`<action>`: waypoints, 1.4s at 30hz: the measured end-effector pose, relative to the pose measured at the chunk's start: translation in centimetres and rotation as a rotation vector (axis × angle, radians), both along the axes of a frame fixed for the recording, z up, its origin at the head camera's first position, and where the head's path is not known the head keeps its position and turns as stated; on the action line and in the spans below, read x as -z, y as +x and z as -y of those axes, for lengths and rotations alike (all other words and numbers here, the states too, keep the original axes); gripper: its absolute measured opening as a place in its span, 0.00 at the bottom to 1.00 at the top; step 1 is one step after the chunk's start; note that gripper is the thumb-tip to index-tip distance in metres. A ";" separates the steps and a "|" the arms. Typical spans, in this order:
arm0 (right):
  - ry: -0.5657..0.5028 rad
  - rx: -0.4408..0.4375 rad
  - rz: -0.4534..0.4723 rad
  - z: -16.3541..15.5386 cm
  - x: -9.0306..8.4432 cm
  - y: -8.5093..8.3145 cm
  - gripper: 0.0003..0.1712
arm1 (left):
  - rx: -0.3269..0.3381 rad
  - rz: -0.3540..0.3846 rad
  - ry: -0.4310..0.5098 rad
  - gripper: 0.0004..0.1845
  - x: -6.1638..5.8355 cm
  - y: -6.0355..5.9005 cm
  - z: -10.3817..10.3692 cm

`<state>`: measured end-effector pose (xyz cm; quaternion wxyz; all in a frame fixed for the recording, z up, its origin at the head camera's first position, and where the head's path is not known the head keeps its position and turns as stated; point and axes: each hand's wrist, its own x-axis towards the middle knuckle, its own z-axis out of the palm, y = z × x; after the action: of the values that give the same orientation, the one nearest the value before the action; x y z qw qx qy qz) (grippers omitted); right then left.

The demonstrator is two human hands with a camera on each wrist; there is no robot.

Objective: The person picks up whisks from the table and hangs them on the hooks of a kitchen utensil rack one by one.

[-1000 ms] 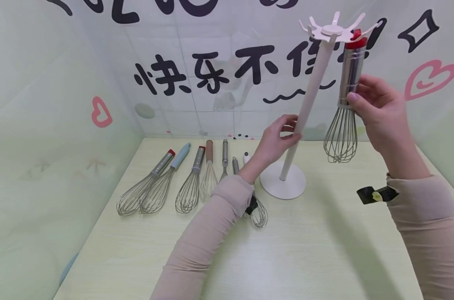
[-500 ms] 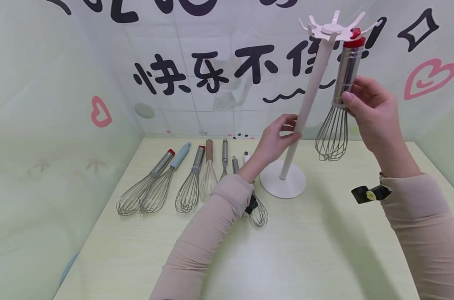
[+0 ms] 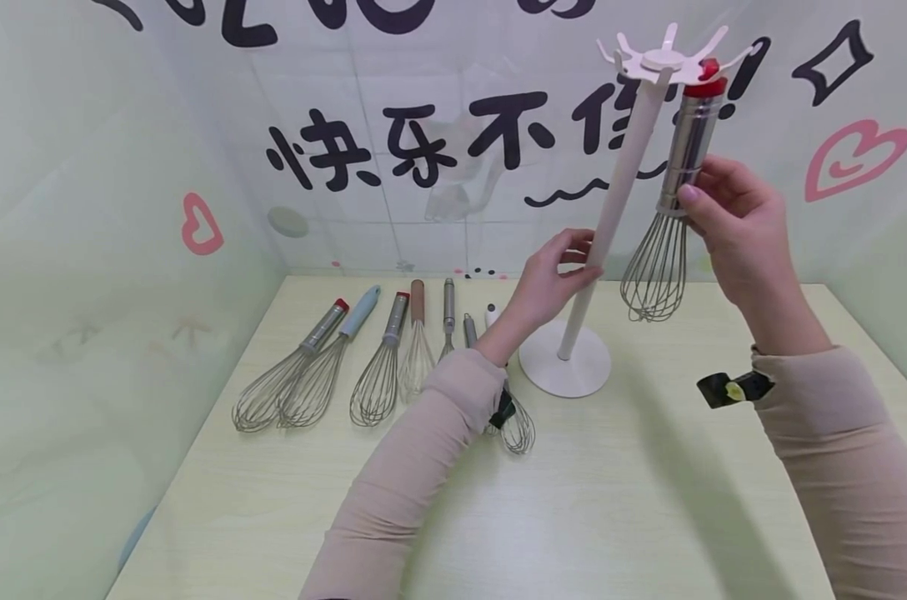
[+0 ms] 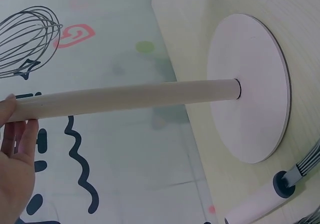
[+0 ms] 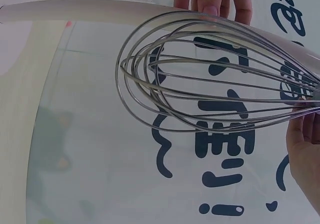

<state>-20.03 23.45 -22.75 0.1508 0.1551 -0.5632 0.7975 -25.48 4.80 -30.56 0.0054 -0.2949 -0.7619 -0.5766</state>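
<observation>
A white stand (image 3: 620, 183) with a round base and a ring of upturned hooks (image 3: 663, 60) rises at the right of the table. My left hand (image 3: 554, 279) holds its pole between thumb and fingers; the left wrist view shows this grip at the pole (image 4: 125, 98). In my right hand (image 3: 742, 225), pinched near the lower end of its steel handle, hangs a whisk (image 3: 686, 158) with a red cap. Its red top meets a right-hand hook, though whether it hangs there I cannot tell. In the right wrist view the whisk's wires (image 5: 200, 74) cross before the pole.
On the table (image 3: 573, 508), left of the stand, lie several whisks, among them a blue-handled one (image 3: 359, 312), a brown-handled one (image 3: 418, 304) and a red-capped one (image 3: 397, 317). My left forearm partly covers some. A printed curtain (image 3: 423, 242) stands behind.
My right hand has shifted a little left with the whisk, whose wire end has swung toward the pole. The red top stays by the hook. My left hand keeps its place on the pole.
</observation>
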 end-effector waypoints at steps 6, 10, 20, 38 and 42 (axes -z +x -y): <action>-0.025 -0.012 -0.011 0.2 0.1 -0.1 0.15 | -0.007 0.015 -0.006 0.24 -0.1 0.1 0.0; -0.033 -0.023 -0.020 0.3 0.1 -0.2 0.15 | -0.008 0.029 0.006 0.24 -0.1 0.2 -0.1; -0.019 -0.024 -0.032 0.6 0.1 -0.2 0.15 | -0.012 0.039 0.010 0.24 -0.1 0.2 -0.1; -0.022 -0.011 -0.027 0.7 0.0 -0.1 0.14 | -0.006 0.029 0.017 0.23 -0.1 0.3 0.0; -0.029 -0.020 -0.026 0.7 -0.1 -0.1 0.14 | -0.007 0.033 0.015 0.23 -0.2 0.3 0.0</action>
<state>-20.11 22.78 -22.64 0.1525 0.1688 -0.5480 0.8050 -25.15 4.80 -30.40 -0.0029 -0.2825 -0.7587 -0.5870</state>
